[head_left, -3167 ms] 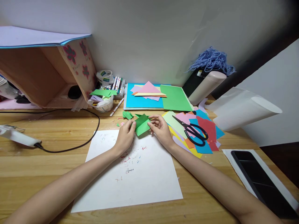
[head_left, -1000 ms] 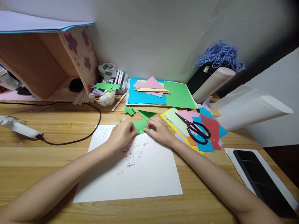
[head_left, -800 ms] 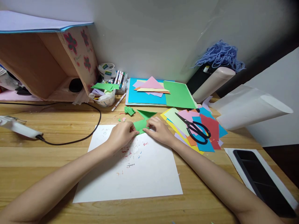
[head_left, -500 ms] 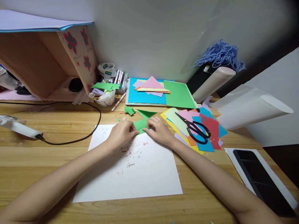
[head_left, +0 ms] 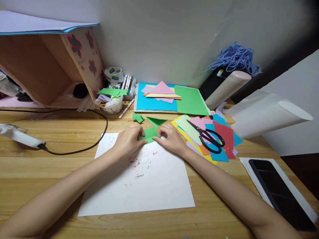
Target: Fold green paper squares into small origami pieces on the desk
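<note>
A small piece of green paper (head_left: 150, 134) lies over the upper part of a white sheet (head_left: 159, 186) dotted with coloured marks. My left hand (head_left: 131, 138) pinches its left side between thumb and fingers. At the right edge, my right hand (head_left: 170, 137) is closed on the same paper, thumb along the lower corner. Just beyond, a folded green paper triangle (head_left: 156, 121) rests on the wood. To its left sits a crumpled green paper piece (head_left: 138, 118). Parts of the held paper are covered by my fingers.
Black-handled scissors (head_left: 209, 137) lie on coloured paper scraps (head_left: 225, 132) at right. A phone (head_left: 276, 189) is near the right edge. Behind are a paper stack (head_left: 191, 99), a tub of scraps (head_left: 112, 105) and a loose marker (head_left: 126, 109). A glue gun (head_left: 22, 136) with cable lies left.
My left hand has shifted slightly to the left along the green paper, so a little more of it shows. My right hand stays nearly in place.
</note>
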The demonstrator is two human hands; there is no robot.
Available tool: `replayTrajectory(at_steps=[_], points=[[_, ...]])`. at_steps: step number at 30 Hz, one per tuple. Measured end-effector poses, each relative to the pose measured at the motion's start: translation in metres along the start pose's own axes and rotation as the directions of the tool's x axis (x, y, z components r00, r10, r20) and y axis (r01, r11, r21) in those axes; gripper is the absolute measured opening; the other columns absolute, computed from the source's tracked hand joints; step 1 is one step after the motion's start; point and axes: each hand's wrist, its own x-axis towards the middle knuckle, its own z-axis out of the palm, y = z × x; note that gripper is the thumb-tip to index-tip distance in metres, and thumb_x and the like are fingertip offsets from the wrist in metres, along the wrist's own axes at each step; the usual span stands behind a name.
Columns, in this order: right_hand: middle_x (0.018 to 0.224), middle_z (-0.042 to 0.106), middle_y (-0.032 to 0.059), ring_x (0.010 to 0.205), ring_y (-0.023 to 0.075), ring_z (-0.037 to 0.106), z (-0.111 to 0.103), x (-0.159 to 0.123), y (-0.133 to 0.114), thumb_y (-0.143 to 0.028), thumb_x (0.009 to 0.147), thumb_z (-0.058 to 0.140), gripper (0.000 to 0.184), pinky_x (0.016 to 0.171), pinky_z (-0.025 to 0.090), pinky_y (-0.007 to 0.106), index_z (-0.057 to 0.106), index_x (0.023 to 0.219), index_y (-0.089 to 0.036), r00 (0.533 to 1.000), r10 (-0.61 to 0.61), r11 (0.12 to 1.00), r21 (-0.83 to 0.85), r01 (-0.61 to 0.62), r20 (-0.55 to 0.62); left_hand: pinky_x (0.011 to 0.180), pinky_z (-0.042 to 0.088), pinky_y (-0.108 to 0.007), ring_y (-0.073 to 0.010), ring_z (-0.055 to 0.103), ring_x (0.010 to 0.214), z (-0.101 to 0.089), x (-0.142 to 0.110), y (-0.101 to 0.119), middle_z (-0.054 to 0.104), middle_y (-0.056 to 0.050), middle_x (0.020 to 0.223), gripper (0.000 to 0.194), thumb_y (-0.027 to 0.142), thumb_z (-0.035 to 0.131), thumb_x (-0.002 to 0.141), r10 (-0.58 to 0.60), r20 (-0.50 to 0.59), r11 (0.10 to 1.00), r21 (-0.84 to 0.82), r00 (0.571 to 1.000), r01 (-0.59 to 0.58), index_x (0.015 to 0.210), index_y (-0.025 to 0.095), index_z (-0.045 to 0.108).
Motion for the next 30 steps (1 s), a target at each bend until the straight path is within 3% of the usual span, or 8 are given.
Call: replayTrajectory(at_steps=[5, 11, 16, 23, 27, 30], points=[[0.07, 0.056, 0.0003, 0.072, 0.0159, 0.048, -0.005, 0.003, 0.002, -0.027, 0.071, 0.068, 0.023, 0.065, 0.037, 0.028, 0.049, 0.062, -0.019, 1.0, 0.027, 0.996, 0.081, -0.028, 0.011, 0.051, 0.028, -0.024, -0.0165, 0.054, 0.069, 0.0, 0.002, -0.001, 0.062, -0.001, 0.073, 0.011, 0.029, 0.06, 0.073, 0.107, 0.012, 0.994, 0.012, 0.994, -0.107, 0.079, 0.02, 0.058], [0.073, 0.056, -0.0002, 0.074, 0.0151, 0.049, -0.009, 0.005, 0.009, -0.026, 0.07, 0.07, 0.019, 0.066, 0.039, 0.028, 0.053, 0.067, -0.019, 0.998, 0.009, 0.985, 0.172, -0.021, 0.068, 0.054, 0.034, -0.024, -0.0167, 0.056, 0.071, -0.004, 0.009, -0.012, 0.064, -0.002, 0.075, 0.012, 0.031, 0.063, 0.069, 0.134, 0.096, 0.991, -0.027, 0.986, -0.132, 0.074, 0.019, 0.063], [0.083, 0.058, 0.0027, 0.086, 0.0174, 0.049, -0.012, 0.004, 0.007, -0.022, 0.078, 0.064, 0.001, 0.075, 0.041, 0.032, 0.064, 0.077, -0.021, 0.984, -0.151, 0.983, 0.117, 0.139, 0.094, 0.058, 0.037, -0.025, -0.0164, 0.055, 0.069, -0.007, 0.012, -0.017, 0.063, -0.003, 0.076, 0.016, 0.031, 0.063, 0.068, 0.177, 0.147, 0.984, -0.055, 0.973, -0.171, 0.079, 0.019, 0.065], [0.089, 0.062, 0.0045, 0.088, 0.0181, 0.047, -0.009, 0.0, 0.005, -0.012, 0.088, 0.044, 0.029, 0.076, 0.042, 0.034, 0.066, 0.099, -0.027, 0.839, -0.502, 0.854, -0.034, 0.519, 0.21, 0.057, 0.038, -0.026, -0.0168, 0.056, 0.069, -0.006, 0.013, -0.019, 0.064, -0.004, 0.076, 0.019, 0.031, 0.064, 0.066, 0.163, 0.15, 0.985, -0.075, 0.975, -0.153, 0.081, 0.019, 0.065], [0.097, 0.061, 0.005, 0.088, 0.0175, 0.047, -0.007, -0.002, 0.001, -0.017, 0.092, 0.04, 0.031, 0.074, 0.041, 0.032, 0.06, 0.111, -0.029, 0.773, -0.548, 0.766, -0.18, 0.617, 0.319, 0.057, 0.039, -0.025, -0.0165, 0.056, 0.069, -0.007, 0.013, -0.019, 0.063, -0.004, 0.076, 0.019, 0.031, 0.063, 0.066, 0.164, 0.162, 0.983, -0.105, 0.973, -0.149, 0.081, 0.019, 0.065], [0.097, 0.06, 0.0048, 0.087, 0.0167, 0.047, -0.006, -0.002, -0.001, -0.018, 0.093, 0.038, 0.03, 0.074, 0.04, 0.031, 0.059, 0.111, -0.029, 0.765, -0.554, 0.742, -0.221, 0.632, 0.328, 0.058, 0.039, -0.025, -0.0165, 0.055, 0.07, -0.007, 0.013, -0.019, 0.062, -0.004, 0.076, 0.018, 0.031, 0.062, 0.067, 0.175, 0.169, 0.982, -0.1, 0.97, -0.16, 0.08, 0.019, 0.065]])
